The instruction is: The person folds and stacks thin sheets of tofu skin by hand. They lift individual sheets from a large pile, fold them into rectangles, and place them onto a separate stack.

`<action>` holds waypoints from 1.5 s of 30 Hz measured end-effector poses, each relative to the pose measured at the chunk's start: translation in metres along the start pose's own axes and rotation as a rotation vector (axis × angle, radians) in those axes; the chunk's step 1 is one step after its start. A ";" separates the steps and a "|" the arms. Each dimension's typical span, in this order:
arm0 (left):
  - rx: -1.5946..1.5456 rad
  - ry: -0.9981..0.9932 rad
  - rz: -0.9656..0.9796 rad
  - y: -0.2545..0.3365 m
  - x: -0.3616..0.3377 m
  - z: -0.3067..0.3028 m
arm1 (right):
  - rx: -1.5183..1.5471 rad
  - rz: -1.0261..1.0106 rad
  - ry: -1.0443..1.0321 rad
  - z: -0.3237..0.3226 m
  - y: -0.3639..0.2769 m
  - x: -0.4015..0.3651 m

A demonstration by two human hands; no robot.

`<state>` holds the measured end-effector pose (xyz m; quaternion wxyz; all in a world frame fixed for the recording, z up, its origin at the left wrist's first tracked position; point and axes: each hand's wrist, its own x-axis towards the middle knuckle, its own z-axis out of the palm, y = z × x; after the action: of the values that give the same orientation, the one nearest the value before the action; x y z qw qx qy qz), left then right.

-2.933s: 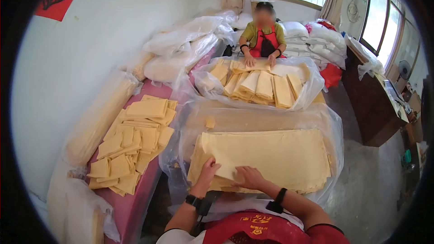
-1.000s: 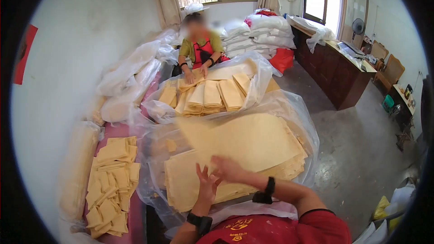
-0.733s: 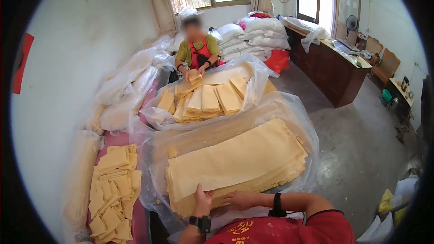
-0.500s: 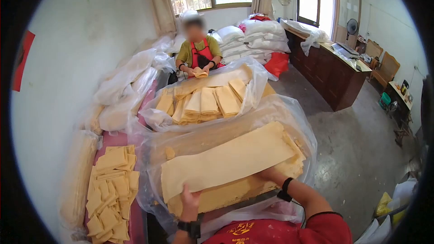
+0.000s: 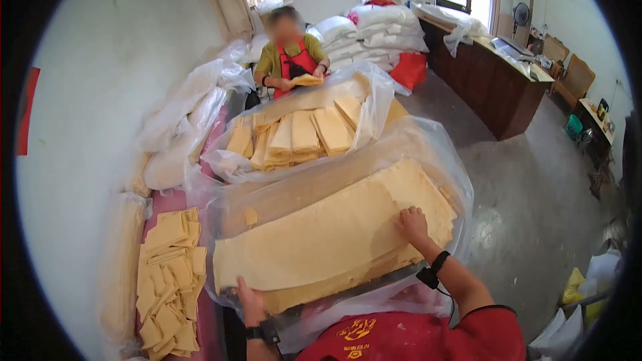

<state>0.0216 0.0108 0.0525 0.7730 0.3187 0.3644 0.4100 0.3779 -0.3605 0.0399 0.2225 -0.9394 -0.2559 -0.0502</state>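
A long, pale yellow sheet (image 5: 314,237) lies slanted on a stack of similar sheets (image 5: 428,207) spread over clear plastic. My left hand (image 5: 250,299) is at the sheet's lower left edge, thumb on top and the other fingers hidden beneath it. My right hand (image 5: 411,224) rests on top near the sheet's right end, its fingers bent and close together; whether they pinch the sheet is hard to tell. A small torn scrap (image 5: 251,216) lies on the plastic above the sheet.
Across the table a co-worker (image 5: 291,60) holds a folded piece behind a row of folded sheets (image 5: 304,135). Folded squares (image 5: 170,281) are heaped at left. Plastic-wrapped bundles line the wall. White sacks (image 5: 388,30) and a brown counter (image 5: 488,80) stand behind.
My right hand has come out from under the sheet and now lies on top near its right end. The sheet and my left hand have shifted left and down.
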 end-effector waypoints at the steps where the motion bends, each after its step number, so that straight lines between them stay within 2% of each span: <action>1: 0.084 -0.057 0.034 0.002 0.011 0.004 | -0.097 0.009 0.048 0.000 -0.008 -0.009; 2: 0.170 -0.113 0.067 0.005 0.021 0.006 | -0.089 0.015 0.026 0.003 -0.012 -0.014; 4: 0.580 -0.100 0.188 0.027 0.001 0.062 | 0.060 0.173 -0.066 0.006 -0.015 -0.012; 6: 1.723 -0.314 0.485 0.019 0.020 0.071 | 0.097 0.164 -0.051 0.011 -0.022 -0.018; 8: 1.582 -0.575 0.811 -0.053 0.052 0.051 | 0.129 0.165 -0.010 0.014 -0.023 -0.019; 9: 1.326 -0.797 0.852 -0.074 0.037 0.088 | 0.158 0.166 -0.018 0.016 -0.022 -0.020; 11: 1.254 -1.159 0.753 -0.068 -0.033 0.155 | 0.184 0.179 -0.012 0.019 -0.018 -0.024; 13: 1.526 -1.137 0.789 -0.114 -0.059 0.162 | 0.153 0.178 -0.144 0.021 -0.017 -0.023; 14: 1.511 -1.148 0.798 -0.126 -0.063 0.157 | 0.143 0.185 -0.132 0.023 -0.015 -0.020; 16: 1.839 -1.013 0.970 -0.149 -0.073 0.149 | 0.108 0.114 0.002 0.025 -0.009 -0.015; 20: 1.751 -1.004 1.057 -0.155 -0.068 0.141 | 0.048 0.000 0.069 0.016 -0.010 0.006; 22: 1.772 -0.995 1.064 -0.154 -0.068 0.141 | -0.091 -0.150 0.034 0.026 -0.008 0.024; 26: 1.764 -1.014 1.078 -0.156 -0.064 0.139 | -0.152 -0.174 -0.036 0.032 -0.005 0.032; 28: 1.770 -1.017 1.090 -0.155 -0.064 0.137 | -0.205 -0.047 -0.228 0.017 -0.008 0.040; 30: 1.769 -1.020 1.106 -0.152 -0.065 0.138 | -0.139 0.090 -0.079 0.005 0.035 0.050; 32: 1.814 -1.007 1.103 -0.149 -0.068 0.142 | -0.178 0.243 0.166 -0.033 0.079 0.048; 34: 1.777 -1.002 1.072 -0.153 -0.067 0.140 | -0.554 0.035 0.444 -0.088 0.092 0.025; 35: 1.751 -0.996 1.050 -0.154 -0.065 0.140 | -0.563 0.025 0.446 -0.092 0.102 0.026; 37: 1.759 -0.981 1.072 -0.156 -0.064 0.140 | -0.358 0.110 0.007 -0.091 0.117 0.019; 38: 1.778 -0.972 1.094 -0.158 -0.065 0.139 | -0.191 0.182 0.004 -0.080 0.100 0.010; 39: 1.777 -0.964 1.085 -0.162 -0.063 0.138 | -0.003 0.099 -0.030 -0.067 0.087 -0.002; 40: 1.773 -0.961 1.127 -0.167 -0.058 0.137 | 0.109 0.031 -0.155 -0.031 0.091 -0.007; 41: 1.773 -0.956 1.166 -0.168 -0.057 0.136 | 0.302 0.095 -0.213 -0.009 0.074 -0.017; 42: 1.784 -0.945 1.153 -0.162 -0.061 0.143 | 0.448 0.128 -0.300 -0.019 0.035 -0.026; 44: 1.577 -1.053 0.992 -0.144 -0.075 0.164 | 0.406 0.113 -0.292 0.010 0.015 -0.029; 45: 1.592 -1.044 0.993 -0.148 -0.077 0.164 | 0.527 0.227 -0.268 0.014 0.002 -0.029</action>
<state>0.1855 -0.1554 0.0459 0.1502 0.9790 -0.0190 0.1362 0.3534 -0.3693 0.0203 0.4267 -0.8703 -0.1805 0.1670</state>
